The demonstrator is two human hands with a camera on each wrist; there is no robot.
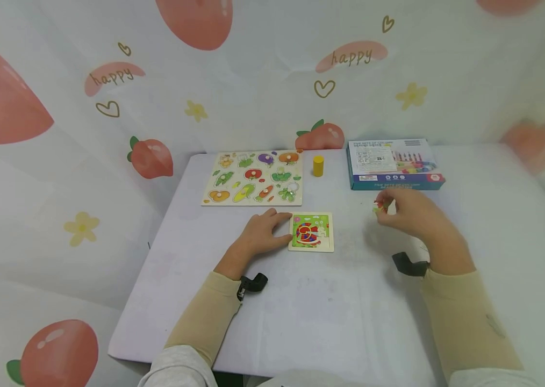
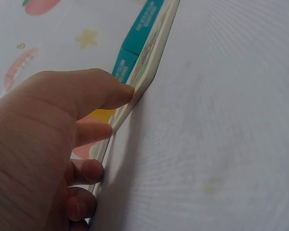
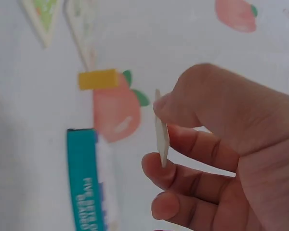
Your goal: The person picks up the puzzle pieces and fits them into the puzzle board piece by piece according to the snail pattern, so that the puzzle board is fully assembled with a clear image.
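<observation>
A small square wooden snail puzzle [image 1: 323,248] lies on the table, its picture showing a pale gap at the right. My left hand [image 1: 264,232] rests beside it, with thumb and forefinger spread along its left edge. In the left wrist view, the fingertips [image 2: 125,94] touch the rim of the puzzle. Raised above the table to the right, my right hand [image 1: 410,212] pinches a thin puzzle piece [image 3: 162,137] between thumb and fingers. The piece is turned edge-on in the right wrist view; its coloured face shows only slightly in the head view.
A wooden vegetable puzzle board [image 1: 210,185] lies at the back left. Right of it stands a yellow cylinder [image 1: 318,166]. At the back right is a teal and white box [image 1: 393,165], just beyond my right hand. A printed curtain [image 1: 253,80] hangs behind the table.
</observation>
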